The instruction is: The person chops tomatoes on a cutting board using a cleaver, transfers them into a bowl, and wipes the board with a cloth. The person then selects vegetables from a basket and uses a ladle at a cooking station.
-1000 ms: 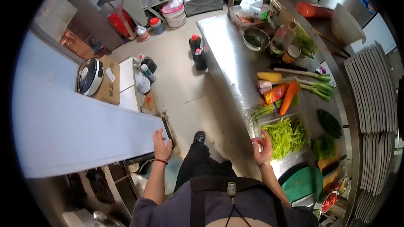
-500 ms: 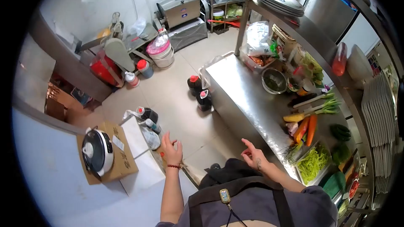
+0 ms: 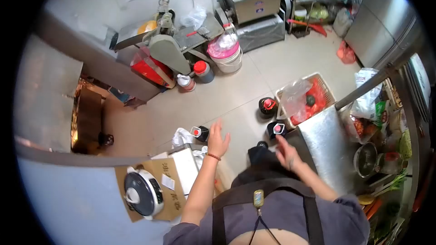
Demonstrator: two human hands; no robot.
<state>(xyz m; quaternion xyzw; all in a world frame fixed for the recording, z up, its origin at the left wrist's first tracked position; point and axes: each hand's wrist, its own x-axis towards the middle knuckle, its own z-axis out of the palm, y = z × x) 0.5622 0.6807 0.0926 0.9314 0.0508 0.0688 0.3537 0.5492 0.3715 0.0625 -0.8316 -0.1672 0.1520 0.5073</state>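
Open hands (image 3: 219,144) above a kitchen floor (image 3: 231,109), bottles close by

At far left, a cooker (image 3: 144,193) with a dark lid sits on a cardboard box (image 3: 170,172). Farther back, a red bag (image 3: 152,69) leans by the wall, with a white-topped jar (image 3: 186,83) and a red-lidded jar (image 3: 204,71) on the floor just beside it. A red-capped bottle (image 3: 201,133) stands near the left hand (image 3: 219,144), partly in front of a white plastic bag (image 3: 181,137). That hand is released, its fingers raised and apart, a beaded bracelet (image 3: 213,156) on the wrist. Beyond it are a white bucket (image 3: 229,63) with pink plastic at its top and, farther right, a metal machine (image 3: 254,7).

Two dark bottles stand on the floor: one with a red cap (image 3: 268,108), the other with a pink cap (image 3: 276,129), nearer the right hand (image 3: 287,155). This hand is also released, its fingers extended and slightly bent; whether they touch the nearer bottle cannot be told.

Just behind the bottles, a basket (image 3: 330,91) holds red and clear plastic. At right, the metal counter (image 3: 324,149) bears a steel bowl (image 3: 365,159), a white packet (image 3: 364,93), scallions (image 3: 394,182) and carrots (image 3: 374,208), the last two near the lower edge of the view.
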